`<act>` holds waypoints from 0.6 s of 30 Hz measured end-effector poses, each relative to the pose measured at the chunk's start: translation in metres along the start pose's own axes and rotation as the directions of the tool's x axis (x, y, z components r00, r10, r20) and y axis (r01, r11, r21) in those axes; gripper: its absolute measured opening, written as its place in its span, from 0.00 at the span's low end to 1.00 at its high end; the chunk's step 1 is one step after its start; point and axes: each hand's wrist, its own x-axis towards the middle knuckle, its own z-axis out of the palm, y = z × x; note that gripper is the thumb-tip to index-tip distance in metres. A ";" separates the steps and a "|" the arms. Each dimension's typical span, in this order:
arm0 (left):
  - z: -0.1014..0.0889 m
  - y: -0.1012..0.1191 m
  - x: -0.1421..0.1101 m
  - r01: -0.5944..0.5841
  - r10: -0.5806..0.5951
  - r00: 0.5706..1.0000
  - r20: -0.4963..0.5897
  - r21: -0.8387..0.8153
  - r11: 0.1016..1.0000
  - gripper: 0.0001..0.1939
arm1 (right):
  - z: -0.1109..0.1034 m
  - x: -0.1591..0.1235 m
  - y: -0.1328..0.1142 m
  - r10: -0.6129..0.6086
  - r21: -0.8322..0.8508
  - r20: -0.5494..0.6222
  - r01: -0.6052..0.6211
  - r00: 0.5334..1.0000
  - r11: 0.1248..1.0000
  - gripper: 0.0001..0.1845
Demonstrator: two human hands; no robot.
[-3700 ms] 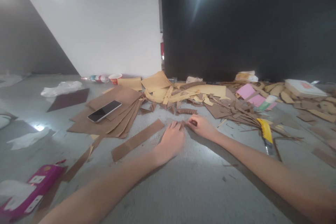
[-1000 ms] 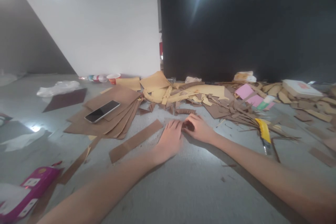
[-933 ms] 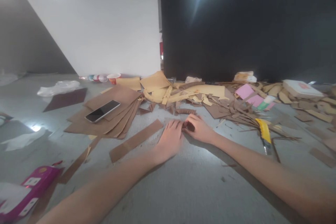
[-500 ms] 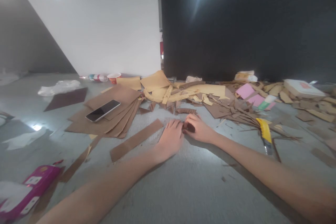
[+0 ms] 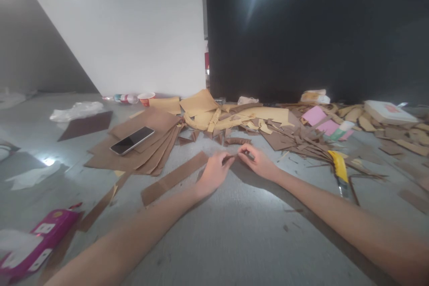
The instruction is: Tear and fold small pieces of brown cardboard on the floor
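Over the middle of the table, my left hand [image 5: 215,170] pinches a small brown piece of paper or card [image 5: 229,158] between thumb and fingers. Facing it, my right hand [image 5: 256,161] is closed in a pinch at the piece's right end; the fingertips hide most of that end. Just beyond the hands lie small folded brown paper pieces [image 5: 236,141]. A flat brown strip [image 5: 176,178] rests left of my left hand.
A phone [image 5: 132,140] lies on a stack of brown sheets [image 5: 150,118] at left. A yellow-handled cutter [image 5: 339,170] lies at right beside paper scraps [image 5: 301,143]. A magenta case [image 5: 50,237] sits front left. White and black boards stand behind.
My left hand has gone from lying flat with fingers forward to pinching the small brown piece. The right fingers have closed further at its end.
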 end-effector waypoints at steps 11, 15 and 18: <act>-0.002 0.004 0.001 0.056 -0.056 0.998 0.011 -0.038 0.998 0.12 | -0.001 0.002 0.001 0.141 0.077 0.102 -0.149 0.985 0.986 0.18; -0.002 0.005 0.000 0.037 -0.036 0.999 0.019 -0.018 0.999 0.12 | -0.001 0.002 0.005 0.122 0.045 0.062 -0.124 0.991 0.991 0.18; -0.002 0.006 0.000 0.035 -0.035 0.999 0.014 -0.005 0.999 0.13 | -0.001 0.000 0.006 0.096 0.023 0.045 -0.097 0.994 0.995 0.18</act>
